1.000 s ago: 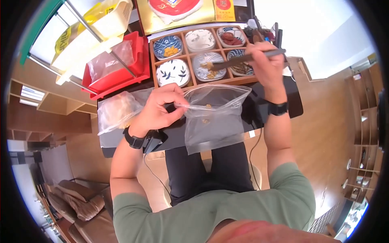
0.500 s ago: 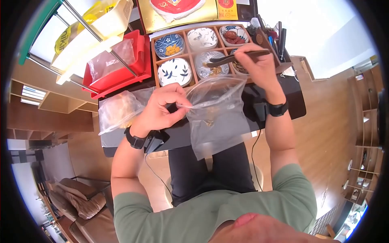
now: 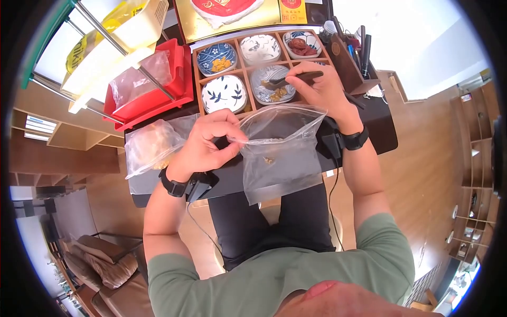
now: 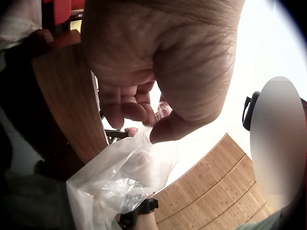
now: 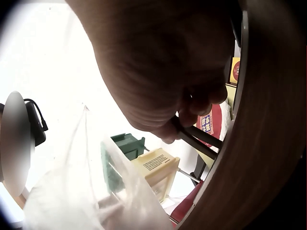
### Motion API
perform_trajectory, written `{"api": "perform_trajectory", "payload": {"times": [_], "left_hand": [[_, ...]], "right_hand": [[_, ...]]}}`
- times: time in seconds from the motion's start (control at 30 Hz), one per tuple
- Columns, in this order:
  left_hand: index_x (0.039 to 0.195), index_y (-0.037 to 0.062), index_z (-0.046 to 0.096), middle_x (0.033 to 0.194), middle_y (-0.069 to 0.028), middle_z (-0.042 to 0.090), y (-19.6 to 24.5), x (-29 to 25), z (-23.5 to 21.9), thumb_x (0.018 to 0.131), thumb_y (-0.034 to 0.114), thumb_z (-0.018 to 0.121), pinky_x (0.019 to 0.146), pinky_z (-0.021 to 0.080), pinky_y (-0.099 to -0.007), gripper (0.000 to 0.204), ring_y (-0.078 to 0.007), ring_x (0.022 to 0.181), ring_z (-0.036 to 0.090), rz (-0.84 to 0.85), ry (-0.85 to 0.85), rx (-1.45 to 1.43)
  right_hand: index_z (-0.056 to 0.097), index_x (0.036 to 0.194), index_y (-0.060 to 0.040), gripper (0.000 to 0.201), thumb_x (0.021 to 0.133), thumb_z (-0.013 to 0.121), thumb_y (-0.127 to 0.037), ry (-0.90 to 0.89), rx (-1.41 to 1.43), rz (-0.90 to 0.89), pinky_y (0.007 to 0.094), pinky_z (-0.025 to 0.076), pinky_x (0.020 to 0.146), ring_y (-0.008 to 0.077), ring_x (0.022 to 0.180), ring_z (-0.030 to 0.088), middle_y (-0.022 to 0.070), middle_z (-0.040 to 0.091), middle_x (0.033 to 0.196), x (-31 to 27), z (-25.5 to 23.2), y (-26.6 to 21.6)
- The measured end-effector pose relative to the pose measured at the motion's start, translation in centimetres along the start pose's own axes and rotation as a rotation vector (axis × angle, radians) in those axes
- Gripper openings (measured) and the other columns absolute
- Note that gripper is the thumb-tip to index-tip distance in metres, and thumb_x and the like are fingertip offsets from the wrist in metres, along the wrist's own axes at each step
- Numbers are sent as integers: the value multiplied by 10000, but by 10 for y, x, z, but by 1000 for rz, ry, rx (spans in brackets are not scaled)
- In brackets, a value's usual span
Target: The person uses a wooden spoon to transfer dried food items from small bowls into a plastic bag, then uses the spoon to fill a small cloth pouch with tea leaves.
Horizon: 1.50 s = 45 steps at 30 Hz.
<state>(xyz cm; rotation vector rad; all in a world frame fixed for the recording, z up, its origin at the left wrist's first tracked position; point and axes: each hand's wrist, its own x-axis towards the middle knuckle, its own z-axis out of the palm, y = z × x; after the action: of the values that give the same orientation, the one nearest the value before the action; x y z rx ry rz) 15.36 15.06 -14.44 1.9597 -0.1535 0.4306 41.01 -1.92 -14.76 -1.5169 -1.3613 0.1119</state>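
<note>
My left hand [image 3: 214,138] pinches the rim of a clear zip bag [image 3: 282,177] between thumb and fingers. The bag's mouth gapes toward the bowls, and a few small yellow-brown pieces [image 3: 268,160] lie inside. In the left wrist view the bag [image 4: 129,172] hangs below the fingertips. Dark tongs [image 3: 280,82] are in the grip of my right hand [image 3: 323,94], their tips down at a grey wave-patterned bowl [image 3: 257,87] with dried yellowish bits [image 3: 280,95]. Two dark arms of the tongs [image 5: 199,145] show in the right wrist view.
The bowl sits in a divided wooden tray [image 3: 244,64] with several others, including a blue bowl [image 3: 208,55] and a red-date bowl [image 3: 289,39]. Left stand a red bin [image 3: 182,79] and a filled plastic bag [image 3: 153,140]. A wooden pen holder [image 3: 348,66] is at right.
My right hand has moved left, and the tongs have swung over the grey bowl, tips lower among the bits. My left hand has stayed at the bag's rim; the bag has shifted slightly.
</note>
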Motion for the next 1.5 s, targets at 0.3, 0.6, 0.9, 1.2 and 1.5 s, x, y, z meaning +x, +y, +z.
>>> {"api": "perform_trajectory", "payload": {"times": [0.3, 0.6, 0.9, 1.2, 1.5], "left_hand": [[889, 55, 738, 868, -50, 632, -3, 0, -1, 752, -90, 713, 694, 447, -272, 201, -154, 790, 598, 1, 0, -1], [889, 50, 734, 875, -60, 637, -3, -2, -1, 750, -82, 726, 695, 459, -275, 192, -153, 785, 606, -8, 7, -14], [905, 63, 742, 882, -63, 627, -3, -1, -2, 739, -98, 703, 699, 454, -269, 235, -158, 798, 607, 9, -14, -24], [902, 62, 743, 891, -59, 631, 0, -1, -4, 753, -77, 714, 706, 480, -285, 205, -167, 788, 617, 18, -41, 4], [889, 61, 737, 887, -63, 627, -2, -1, -1, 733, -112, 696, 711, 464, -275, 237, -163, 797, 606, 32, -28, -3]], "right_hand": [[720, 963, -6, 95, 882, 728, -56, 46, 13, -32, 278, 529, 718, 197, 770, 688, 97, 744, 902, 1, 0, -2], [694, 978, 18, 152, 931, 710, -126, 48, 689, -88, 260, 465, 694, 138, 782, 606, 58, 685, 912, -5, -39, 9], [705, 925, 8, 100, 946, 689, -89, 23, 782, 22, 221, 428, 607, 79, 665, 550, 11, 672, 827, -8, -42, -12], [685, 900, 7, 83, 914, 710, -70, 7, -18, -24, 241, 443, 588, 107, 652, 577, 64, 651, 750, -2, -20, -17], [681, 915, -9, 81, 903, 707, -84, -71, -112, -40, 300, 461, 590, 197, 624, 600, 95, 661, 741, -1, -16, -9]]}}
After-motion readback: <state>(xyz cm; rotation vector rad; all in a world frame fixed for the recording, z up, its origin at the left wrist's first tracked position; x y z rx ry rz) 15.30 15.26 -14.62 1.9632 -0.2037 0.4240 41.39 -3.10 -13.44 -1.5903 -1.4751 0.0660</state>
